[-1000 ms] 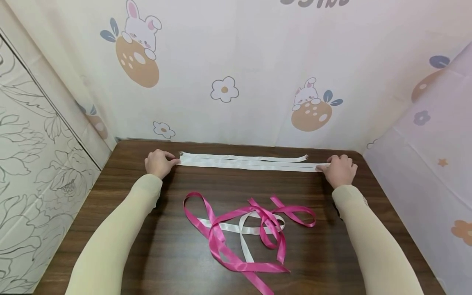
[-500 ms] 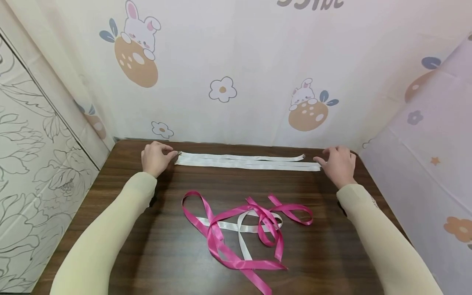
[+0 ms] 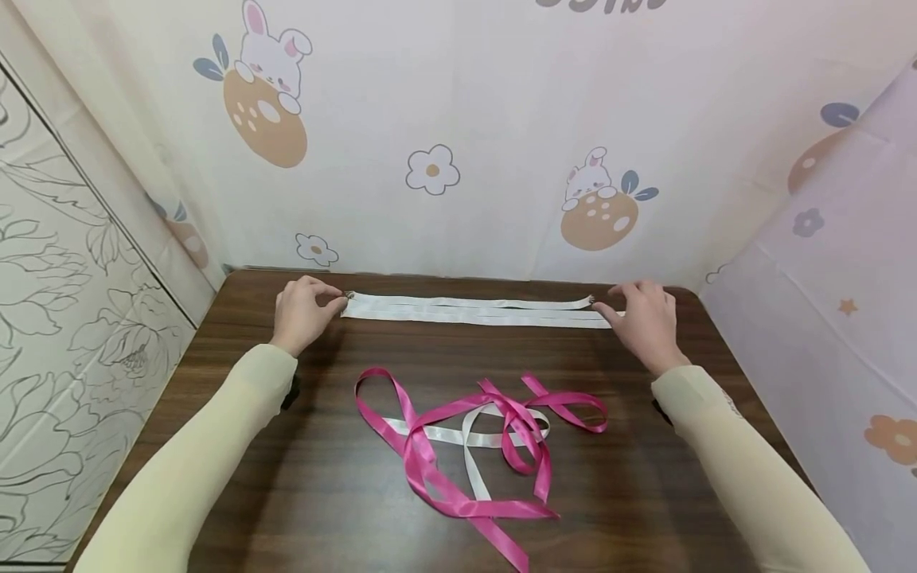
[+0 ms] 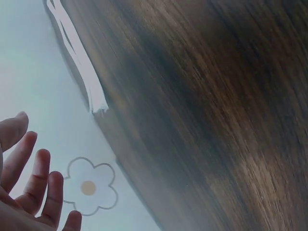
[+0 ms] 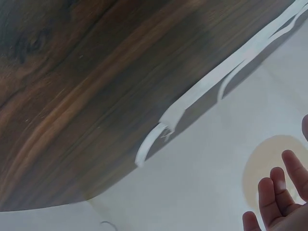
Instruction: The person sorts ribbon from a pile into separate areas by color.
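White satin ribbon strips (image 3: 466,317) lie side by side along the back of a dark wooden table, the rear one shorter with frayed ends. At their left end is my left hand (image 3: 299,314), thumb and index finger apart close to the frayed corner. My right hand (image 3: 645,326) hovers by the right end, its thumb overlapping the front strip beside the rear strip's tip. In the left wrist view the fingers (image 4: 41,178) are loosely extended, apart from the ribbon ends (image 4: 89,79). The right wrist view likewise shows relaxed fingers (image 5: 269,197) and the ribbon (image 5: 207,84) lying beyond.
A loose tangle of pink ribbon (image 3: 512,509) and a narrower-looking white ribbon (image 3: 444,435) spreads over the middle front of the table (image 3: 322,446). A patterned curtain (image 3: 487,95) with rabbits and flowers hangs behind the table's back edge.
Both hands have let go of the front strip's ends. My left hand shifted back toward the rear strip's corner. The right lifted off, then moved left to the rear strip's tip.
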Demonstrator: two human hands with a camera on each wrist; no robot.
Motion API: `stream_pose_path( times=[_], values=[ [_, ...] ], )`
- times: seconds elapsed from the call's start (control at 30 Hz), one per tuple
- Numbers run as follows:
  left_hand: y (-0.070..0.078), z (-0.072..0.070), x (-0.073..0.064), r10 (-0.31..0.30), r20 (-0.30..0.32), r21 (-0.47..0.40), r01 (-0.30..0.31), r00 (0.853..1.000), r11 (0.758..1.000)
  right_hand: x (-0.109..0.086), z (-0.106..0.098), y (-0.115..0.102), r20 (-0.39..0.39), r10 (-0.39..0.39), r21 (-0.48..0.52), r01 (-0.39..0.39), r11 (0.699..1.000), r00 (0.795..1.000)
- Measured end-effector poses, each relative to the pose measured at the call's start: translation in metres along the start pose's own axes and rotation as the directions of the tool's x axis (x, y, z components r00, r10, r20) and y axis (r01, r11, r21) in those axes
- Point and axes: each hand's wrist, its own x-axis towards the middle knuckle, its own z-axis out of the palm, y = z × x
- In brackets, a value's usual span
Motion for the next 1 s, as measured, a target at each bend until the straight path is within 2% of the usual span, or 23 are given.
stream_pose_path(
  times=[0.37,0.6,0.87,1.0],
  values=[
    [0.015,0.000,-0.014,0.081,0.028,0.010,-0.081,0.996,0.997,-0.012,0.002,-0.021,-0.010,-0.069,0.033,0.070,0.997,0.998],
    [0.029,0.002,-0.024,0.150,0.029,0.011,-0.150,0.988,0.989,-0.024,0.003,-0.037,-0.022,-0.146,0.057,0.147,0.987,0.989],
    [0.053,0.009,-0.038,0.253,0.016,0.013,-0.253,0.967,0.967,-0.043,0.003,-0.064,-0.066,-0.291,0.073,0.295,0.953,0.954],
    [0.064,0.015,-0.048,0.276,0.019,-0.008,-0.276,0.961,0.961,-0.054,0.005,-0.076,-0.105,-0.380,0.098,0.390,0.916,0.919]
  ],
)
